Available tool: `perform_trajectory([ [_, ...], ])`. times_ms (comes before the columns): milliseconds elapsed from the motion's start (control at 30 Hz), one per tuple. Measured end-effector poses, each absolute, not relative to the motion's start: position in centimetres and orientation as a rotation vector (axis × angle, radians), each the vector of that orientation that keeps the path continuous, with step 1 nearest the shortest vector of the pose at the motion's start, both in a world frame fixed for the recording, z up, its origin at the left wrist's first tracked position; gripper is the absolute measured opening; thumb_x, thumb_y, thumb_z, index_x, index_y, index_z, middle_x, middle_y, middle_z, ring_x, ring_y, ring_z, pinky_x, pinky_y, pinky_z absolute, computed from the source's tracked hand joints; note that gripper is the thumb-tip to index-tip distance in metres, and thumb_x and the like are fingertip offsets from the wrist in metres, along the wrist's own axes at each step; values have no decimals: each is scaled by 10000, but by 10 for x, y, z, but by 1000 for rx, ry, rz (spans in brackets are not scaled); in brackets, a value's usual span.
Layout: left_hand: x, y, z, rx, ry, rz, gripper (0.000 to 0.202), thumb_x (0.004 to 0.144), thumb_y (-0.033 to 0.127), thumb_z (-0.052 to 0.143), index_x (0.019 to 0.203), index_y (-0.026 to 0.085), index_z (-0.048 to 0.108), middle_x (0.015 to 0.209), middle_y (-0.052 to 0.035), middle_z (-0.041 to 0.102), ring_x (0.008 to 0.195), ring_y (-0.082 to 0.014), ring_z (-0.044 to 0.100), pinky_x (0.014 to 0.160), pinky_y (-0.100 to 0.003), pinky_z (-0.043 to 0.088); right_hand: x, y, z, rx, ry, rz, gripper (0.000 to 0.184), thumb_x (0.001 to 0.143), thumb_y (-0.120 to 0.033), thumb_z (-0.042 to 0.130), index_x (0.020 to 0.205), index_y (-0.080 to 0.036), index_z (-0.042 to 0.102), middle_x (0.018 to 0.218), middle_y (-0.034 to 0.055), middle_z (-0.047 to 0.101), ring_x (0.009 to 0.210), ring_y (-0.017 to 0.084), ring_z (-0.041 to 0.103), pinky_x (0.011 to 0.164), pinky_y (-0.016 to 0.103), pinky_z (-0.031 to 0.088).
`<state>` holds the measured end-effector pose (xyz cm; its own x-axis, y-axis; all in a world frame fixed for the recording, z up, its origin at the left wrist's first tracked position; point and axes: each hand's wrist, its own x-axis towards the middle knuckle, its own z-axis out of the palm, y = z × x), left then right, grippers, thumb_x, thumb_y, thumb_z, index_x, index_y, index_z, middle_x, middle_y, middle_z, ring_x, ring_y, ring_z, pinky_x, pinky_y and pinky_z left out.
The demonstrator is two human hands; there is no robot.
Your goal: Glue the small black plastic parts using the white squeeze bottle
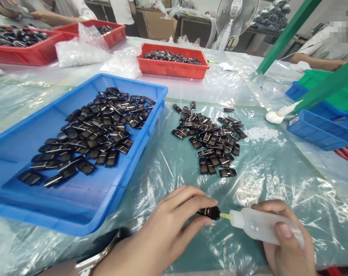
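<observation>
Far left: red trays [24, 53] of dark parts, with another person's arms behind them, cropped by the frame top.
Near left: blue tray [76, 224] on the table [277, 172], its far half covered with black pieces [96, 134], near end bare.
Bottom centre: left hand [162, 230] pinched shut on one black piece [209, 212], thumb and forefinger clamping it just above the table. Watch strap [96, 260] at the wrist.
Just right of it: bottle [262, 226] lying near-level, yellow nozzle [225, 216] touching or almost touching the end of the black piece. Right hand [285, 241] wrapped tight round the bottle body.
Centre, beyond the hands: loose pile [211, 142] of the same pieces on the table, apart from the blue tray.
Progress, as a judgement: mid-batch, one piece at the nozzle and plenty in both heaps. Cannot tell which heap is done and which waits.
Right: white crumbs [262, 134], a white blob [274, 117], blue bins [320, 130] and green bars [329, 86].
Hard to make out:
- bottle contents
- any drop at the nozzle tip
- exact contact point, hidden by the fingers
- lower palm of the right hand, cut off by the frame edge
- person at far right, mostly out of view
</observation>
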<state>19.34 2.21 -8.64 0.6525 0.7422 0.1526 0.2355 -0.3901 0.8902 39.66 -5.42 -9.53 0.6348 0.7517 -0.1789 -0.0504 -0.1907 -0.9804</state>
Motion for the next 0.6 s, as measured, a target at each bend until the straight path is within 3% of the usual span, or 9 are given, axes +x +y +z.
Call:
perform_trajectory([
  [200,194,23,-87,1956,771,688,236,1025,182,553,1245,262,591,1158,-19,622,1043,-156,615,852,-240,510,399,-56,-102,-1551,-651,817,427,769,-671,707,867,-262,630,761,11,580,597,143,537,484,234,413],
  [467,187,40,-84,2033,914,844,221,1039,210,527,1244,257,596,1148,-25,633,1033,-164,620,902,-280,522,416,-53,-118,-1393,-599,636,512,669,-740,757,853,-269,672,785,5,596,646,173,583,550,278,487],
  [600,187,48,-83,1874,1079,859,197,1045,254,505,1204,263,619,1156,-23,668,1053,-184,646,933,-328,535,424,-53,-114,-1250,-579,534,294,879,-592,641,894,-300,679,782,-12,537,675,174,515,707,305,500],
])
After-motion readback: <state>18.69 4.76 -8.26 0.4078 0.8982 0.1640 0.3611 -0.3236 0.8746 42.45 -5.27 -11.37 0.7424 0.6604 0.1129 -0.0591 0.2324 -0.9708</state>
